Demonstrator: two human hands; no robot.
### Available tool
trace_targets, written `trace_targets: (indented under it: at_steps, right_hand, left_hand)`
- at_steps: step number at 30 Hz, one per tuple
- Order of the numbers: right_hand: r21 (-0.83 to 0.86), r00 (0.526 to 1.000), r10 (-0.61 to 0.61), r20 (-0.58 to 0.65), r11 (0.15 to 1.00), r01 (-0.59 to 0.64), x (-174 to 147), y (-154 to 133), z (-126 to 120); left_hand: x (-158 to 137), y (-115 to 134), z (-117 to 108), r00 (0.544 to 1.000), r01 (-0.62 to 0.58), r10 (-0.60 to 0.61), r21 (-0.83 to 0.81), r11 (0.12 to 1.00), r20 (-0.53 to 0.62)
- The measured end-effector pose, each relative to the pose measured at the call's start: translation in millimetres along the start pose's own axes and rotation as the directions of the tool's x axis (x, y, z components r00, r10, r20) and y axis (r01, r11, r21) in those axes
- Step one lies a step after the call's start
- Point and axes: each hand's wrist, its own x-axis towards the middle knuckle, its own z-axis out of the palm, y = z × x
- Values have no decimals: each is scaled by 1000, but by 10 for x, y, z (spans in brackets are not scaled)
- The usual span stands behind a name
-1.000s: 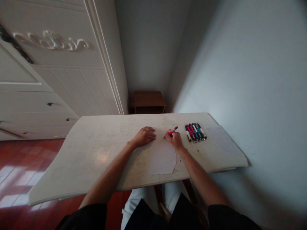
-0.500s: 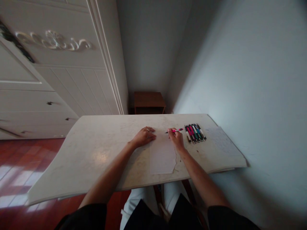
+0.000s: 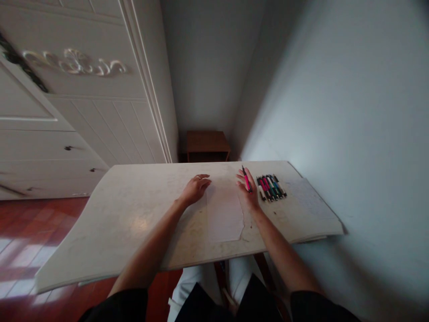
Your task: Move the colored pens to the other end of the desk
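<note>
Now the right hand (image 3: 248,190) holds a pink pen (image 3: 247,180), its fingers loosely curled about the barrel, with the dark tip pointing away from the person and the pen lying nearly flat along the hand rather than poised to write. Whether the tip touches anything cannot be told; it seems raised off the sheet. Just to the left of that hand lies a sheet of paper (image 3: 225,214) with a torn, ragged corner on its near right side. The left hand (image 3: 194,188) rests palm down with its fingers spread at the paper's far left corner, which looks like a way of pinning the sheet so it does not slide; a ring shows on one finger.

Just to the right of the right hand a row of pens (image 3: 271,187) lies side by side, close enough to be reached with a short sideways shift. Beyond them, farther right, a second pale sheet (image 3: 310,197) lies flat near the table's right edge.

As for room, the table (image 3: 127,214) stretches wide and bare to the left of the left hand, so that side offers the most freedom. On the right the wall (image 3: 351,134) runs close along the table's edge, leaving little space past the second sheet. The paper's near edge lies close to the table's front edge, just ahead of the person's lap. Past the far edge stands a small wooden stand (image 3: 208,144), and a white panelled cabinet (image 3: 83,112) fills the left background.
</note>
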Motion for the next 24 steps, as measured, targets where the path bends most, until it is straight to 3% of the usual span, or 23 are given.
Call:
trace_targets:
  at_steps: [4, 7, 13, 17, 21, 24]
  right_hand:
    - [-115, 985, -65, 157, 990, 83, -8, 90, -13]
    - [-74, 970, -51, 237, 995, 71, -17, 123, -12]
    - [59, 971, -22, 237, 998, 8, -24, 43, -14]
    - [86, 991, 19, 131, 996, -30, -26, -37, 12]
    - [86, 1000, -12, 7, 996, 12, -36, -15, 33]
    - [2, 995, -69, 66, 998, 69, -25, 67, 19]
  left_hand:
    - [-6, -50, 5, 1000, 21, -21, 11, 1000, 15]
    - [-12, -76, 13, 999, 22, -22, 16, 1000, 38]
    - [-22, -111, 22, 999, 11, -12, 21, 1000, 51]
    - [-30, -139, 47, 997, 3, -5, 38, 999, 71]
    - [-32, -153, 56, 997, -2, -1, 44, 999, 74]
    - [-29, -156, 58, 997, -6, 1, 58, 998, 77]
